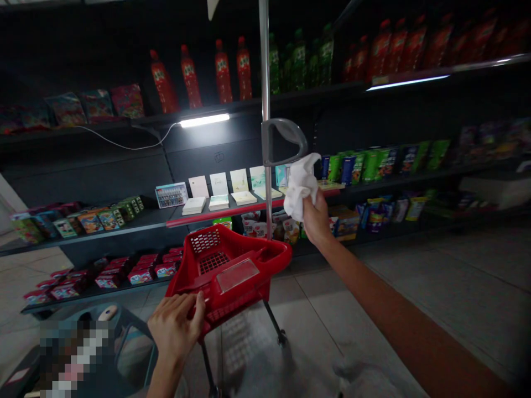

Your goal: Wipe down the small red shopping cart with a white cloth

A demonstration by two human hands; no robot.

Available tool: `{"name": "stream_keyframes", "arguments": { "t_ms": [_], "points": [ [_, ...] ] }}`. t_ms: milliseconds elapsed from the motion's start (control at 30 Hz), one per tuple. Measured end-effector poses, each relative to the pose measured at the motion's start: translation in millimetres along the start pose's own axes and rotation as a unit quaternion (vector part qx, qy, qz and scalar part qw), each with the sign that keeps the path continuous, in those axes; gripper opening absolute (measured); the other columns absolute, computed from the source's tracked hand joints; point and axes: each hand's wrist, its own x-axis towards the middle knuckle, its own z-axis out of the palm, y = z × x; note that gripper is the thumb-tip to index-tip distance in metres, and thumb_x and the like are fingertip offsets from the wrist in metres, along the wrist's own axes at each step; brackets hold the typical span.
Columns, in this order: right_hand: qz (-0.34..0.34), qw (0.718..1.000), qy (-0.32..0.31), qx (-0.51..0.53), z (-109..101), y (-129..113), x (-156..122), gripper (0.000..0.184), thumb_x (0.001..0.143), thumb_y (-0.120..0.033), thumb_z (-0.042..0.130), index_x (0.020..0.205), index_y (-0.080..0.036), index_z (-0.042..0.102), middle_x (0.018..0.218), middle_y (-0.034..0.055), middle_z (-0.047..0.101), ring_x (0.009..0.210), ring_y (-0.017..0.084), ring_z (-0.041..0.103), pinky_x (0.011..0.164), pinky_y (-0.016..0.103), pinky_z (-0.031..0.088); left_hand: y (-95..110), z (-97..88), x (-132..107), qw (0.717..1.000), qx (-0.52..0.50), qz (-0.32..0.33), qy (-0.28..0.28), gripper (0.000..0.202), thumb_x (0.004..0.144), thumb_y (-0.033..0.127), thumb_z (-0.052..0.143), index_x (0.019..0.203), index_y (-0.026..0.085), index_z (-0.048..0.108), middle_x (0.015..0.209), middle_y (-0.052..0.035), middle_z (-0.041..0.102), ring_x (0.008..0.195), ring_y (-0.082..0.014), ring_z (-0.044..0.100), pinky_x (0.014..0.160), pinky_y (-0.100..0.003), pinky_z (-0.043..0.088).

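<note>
My right hand [316,220] is raised and closed around a crumpled white cloth [301,185], held just below the grey handle [286,141] on the cart's upright metal pole [265,105]. My left hand [176,329] grips the near rim of the red plastic basket [232,268], fingers curled over its edge. The basket sits on a wheeled frame and looks empty inside.
Dark store shelves fill the background: red and green drink bottles [232,69] on top, white boxes [218,193] and snack packs mid-level, red packets [124,271] low at left. A grey object [124,342] sits at lower left. Tiled floor [415,287] spreads to the right.
</note>
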Motion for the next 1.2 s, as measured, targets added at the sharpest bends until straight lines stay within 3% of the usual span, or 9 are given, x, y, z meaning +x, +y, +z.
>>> {"name": "stream_keyframes", "arguments": {
  "t_ms": [133, 267, 433, 567, 767, 933, 1067, 1200],
  "points": [
    [-0.018, 0.998, -0.047, -0.022, 42, -31, 11, 0.054, 0.098, -0.046, 0.038, 0.146, -0.019, 0.040, 0.131, 0.0156, 0.063, 0.118, 0.027, 0.062, 0.099, 0.041, 0.052, -18, 2.7, 1, 1.000, -0.022, 0.019, -0.001, 0.040, 0.098, 0.035, 0.055, 0.063, 0.023, 0.070, 0.061, 0.0002, 0.069, 0.058, -0.0138, 0.061, 0.066, -0.031, 0.041],
    [-0.024, 0.995, -0.087, -0.036, 59, -21, -12, 0.056, 0.094, -0.035, 0.039, 0.146, -0.017, 0.040, 0.134, 0.0170, 0.063, 0.122, 0.030, 0.060, 0.105, 0.045, 0.048, -32, 9.1, -2, 0.999, -0.035, 0.020, 0.007, 0.039, 0.097, 0.032, 0.056, 0.061, 0.022, 0.068, 0.058, 0.0000, 0.066, 0.058, -0.0139, 0.059, 0.067, -0.031, 0.041],
    [-0.039, 0.985, -0.164, 0.033, 45, 8, -41, 0.055, 0.094, -0.042, 0.042, 0.144, -0.020, 0.046, 0.130, 0.0115, 0.066, 0.126, 0.026, 0.059, 0.112, 0.045, 0.043, -47, 12.9, -6, 0.999, -0.043, 0.007, 0.015, 0.040, 0.097, 0.031, 0.054, 0.060, 0.022, 0.066, 0.062, -0.0023, 0.067, 0.065, -0.0167, 0.059, 0.071, -0.034, 0.042],
    [-0.012, 0.980, -0.191, 0.058, 34, 16, -60, 0.054, 0.092, -0.047, 0.046, 0.139, -0.021, 0.052, 0.132, 0.0106, 0.065, 0.130, 0.026, 0.056, 0.118, 0.049, 0.037, -55, 14.6, -6, 0.997, -0.076, -0.016, 0.028, 0.038, 0.097, 0.030, 0.052, 0.065, 0.022, 0.069, 0.067, -0.0036, 0.070, 0.070, -0.0188, 0.058, 0.075, -0.036, 0.044],
    [0.049, 0.971, -0.219, 0.085, 18, 20, -83, 0.051, 0.091, -0.049, 0.049, 0.134, -0.022, 0.057, 0.125, 0.0090, 0.069, 0.129, 0.028, 0.058, 0.118, 0.054, 0.036, -70, 18.6, -5, 0.994, -0.108, -0.035, 0.004, 0.036, 0.096, 0.034, 0.049, 0.072, 0.024, 0.075, 0.079, -0.0057, 0.075, 0.088, -0.0245, 0.061, 0.087, -0.042, 0.047],
    [0.080, 0.959, -0.253, 0.100, 6, 20, -100, 0.052, 0.090, -0.054, 0.056, 0.132, -0.024, 0.061, 0.123, 0.0082, 0.071, 0.128, 0.029, 0.060, 0.119, 0.056, 0.037, -91, 21.4, -2, 0.994, -0.110, -0.014, 0.006, 0.037, 0.097, 0.035, 0.048, 0.076, 0.025, 0.076, 0.091, -0.0051, 0.077, 0.103, -0.0270, 0.060, 0.097, -0.048, 0.043],
    [0.102, 0.952, -0.261, 0.127, 7, 16, -119, 0.059, 0.087, -0.060, 0.059, 0.131, -0.022, 0.063, 0.131, 0.0101, 0.068, 0.134, 0.031, 0.055, 0.122, 0.053, 0.033, -109, 29.9, 4, 0.989, -0.144, 0.001, 0.028, 0.036, 0.098, 0.035, 0.049, 0.077, 0.025, 0.077, 0.101, -0.0056, 0.077, 0.113, -0.0285, 0.056, 0.102, -0.051, 0.041],
    [0.113, 0.950, -0.255, 0.142, 14, 7, -137, 0.062, 0.086, -0.064, 0.060, 0.133, -0.024, 0.063, 0.135, 0.0092, 0.066, 0.136, 0.031, 0.054, 0.123, 0.053, 0.030, -123, 40.3, 9, 0.983, -0.174, -0.033, 0.040, 0.039, 0.100, 0.038, 0.046, 0.079, 0.025, 0.076, 0.113, -0.0071, 0.074, 0.124, -0.0292, 0.052, 0.109, -0.053, 0.040]
  ]
}}
